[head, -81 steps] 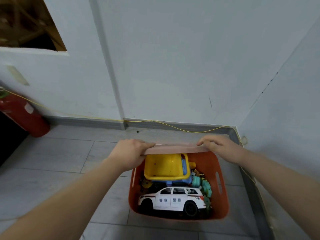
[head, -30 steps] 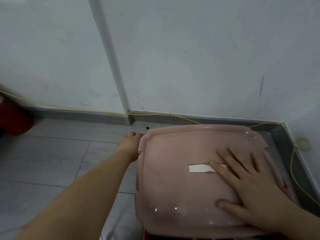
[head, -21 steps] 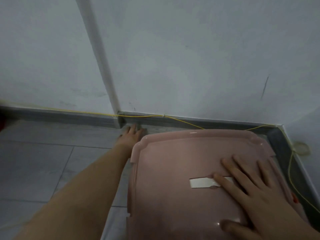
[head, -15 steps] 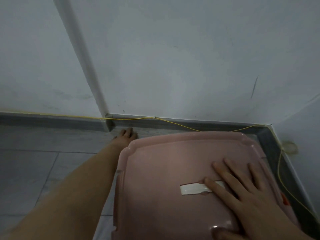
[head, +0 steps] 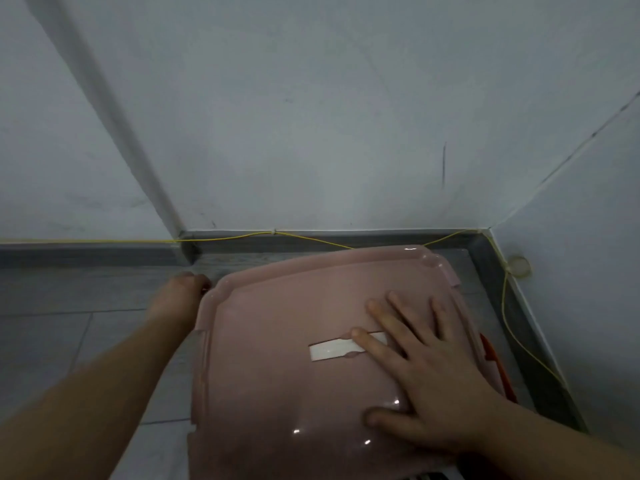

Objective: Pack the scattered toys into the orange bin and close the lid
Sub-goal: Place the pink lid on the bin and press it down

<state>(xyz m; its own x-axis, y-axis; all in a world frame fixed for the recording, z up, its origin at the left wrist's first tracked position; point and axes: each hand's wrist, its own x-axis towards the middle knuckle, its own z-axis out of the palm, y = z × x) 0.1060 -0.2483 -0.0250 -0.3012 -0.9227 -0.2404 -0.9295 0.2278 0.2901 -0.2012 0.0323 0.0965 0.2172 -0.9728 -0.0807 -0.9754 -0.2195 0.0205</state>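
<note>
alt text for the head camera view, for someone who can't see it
A right hand lies flat, fingers spread, on a pink lid covering an orange bin in a room corner. The left hand is at the lid's far left corner.

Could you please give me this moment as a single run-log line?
stage: closing lid | right hand: flat, open on pink lid | left hand: at lid's far-left corner | orange bin: mostly covered

The pink lid (head: 277, 358) lies flat over the orange bin (head: 498, 368), hiding nearly all of it; only a sliver of orange rim shows just right of the right grip (head: 426, 372), which lies spread flat on the lid. A white strip (head: 332, 349) sits at the lid's centre, partly under that grip's fingertips. The left grip (head: 176, 299) touches the lid's far-left corner.
</note>
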